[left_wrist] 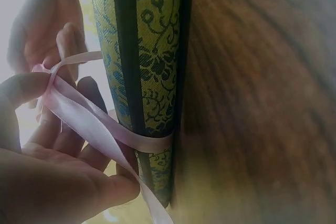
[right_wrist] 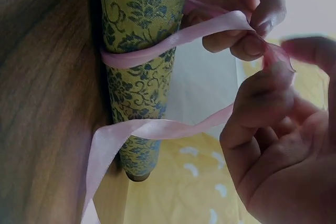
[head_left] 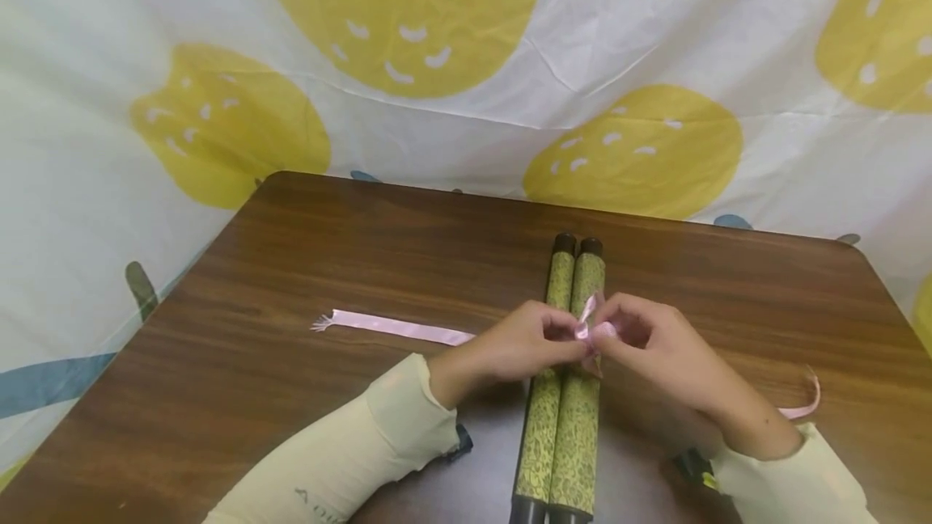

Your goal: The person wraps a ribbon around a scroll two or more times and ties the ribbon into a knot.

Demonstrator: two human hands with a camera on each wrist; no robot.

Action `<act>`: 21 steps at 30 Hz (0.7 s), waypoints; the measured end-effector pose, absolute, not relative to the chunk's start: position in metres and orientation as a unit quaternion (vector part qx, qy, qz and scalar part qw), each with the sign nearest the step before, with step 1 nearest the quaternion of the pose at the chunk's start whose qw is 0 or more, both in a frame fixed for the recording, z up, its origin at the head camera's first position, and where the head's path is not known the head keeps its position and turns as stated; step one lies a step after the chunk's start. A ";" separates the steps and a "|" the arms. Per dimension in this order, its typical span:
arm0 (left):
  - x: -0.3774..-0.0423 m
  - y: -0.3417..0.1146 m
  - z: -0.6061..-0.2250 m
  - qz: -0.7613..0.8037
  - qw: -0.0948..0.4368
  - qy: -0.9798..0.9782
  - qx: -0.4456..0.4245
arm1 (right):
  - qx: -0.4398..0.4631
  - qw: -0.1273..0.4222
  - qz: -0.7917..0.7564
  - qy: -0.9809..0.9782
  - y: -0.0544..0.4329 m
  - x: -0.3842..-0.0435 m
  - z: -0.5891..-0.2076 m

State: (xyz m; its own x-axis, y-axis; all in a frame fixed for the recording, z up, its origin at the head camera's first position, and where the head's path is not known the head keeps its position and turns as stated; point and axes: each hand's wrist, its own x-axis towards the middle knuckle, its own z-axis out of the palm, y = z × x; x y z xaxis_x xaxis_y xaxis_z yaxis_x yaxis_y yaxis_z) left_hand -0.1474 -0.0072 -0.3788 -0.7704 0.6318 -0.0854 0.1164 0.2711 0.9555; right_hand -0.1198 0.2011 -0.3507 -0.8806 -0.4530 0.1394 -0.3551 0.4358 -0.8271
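Note:
Two scroll rolls (head_left: 575, 435) in green-gold patterned brocade with black ends lie side by side on the table, pointing away from me. A pink ribbon (right_wrist: 142, 56) loops around them and comes together above their middle. My left hand (head_left: 527, 344) pinches the ribbon between thumb and fingers from the left. From the right, my right hand (head_left: 655, 342) pinches the ribbon at the same gathered spot, fingertips close to the left hand's. In the left wrist view, ribbon strands (left_wrist: 86, 121) run from the fingers down to the brocade. The exact shape of the knot is partly hidden by fingers.
One ribbon tail (head_left: 400, 327) with a frayed end stretches left across the brown table (head_left: 255, 265). Another tail (head_left: 804, 409) curls out near the right forearm. A dark object (head_left: 460, 441) shows partly beside the left sleeve. Behind the table hangs a yellow-and-white patterned cloth (head_left: 437, 128).

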 end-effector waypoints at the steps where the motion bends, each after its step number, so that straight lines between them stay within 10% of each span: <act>1: -0.147 -0.007 -0.379 0.549 0.232 0.764 0.247 | -0.246 0.059 -0.473 0.844 0.201 -0.120 -0.352; 21: -0.148 -0.008 -0.379 0.544 0.239 0.767 0.244 | -0.235 0.177 -0.500 0.814 0.209 -0.123 -0.348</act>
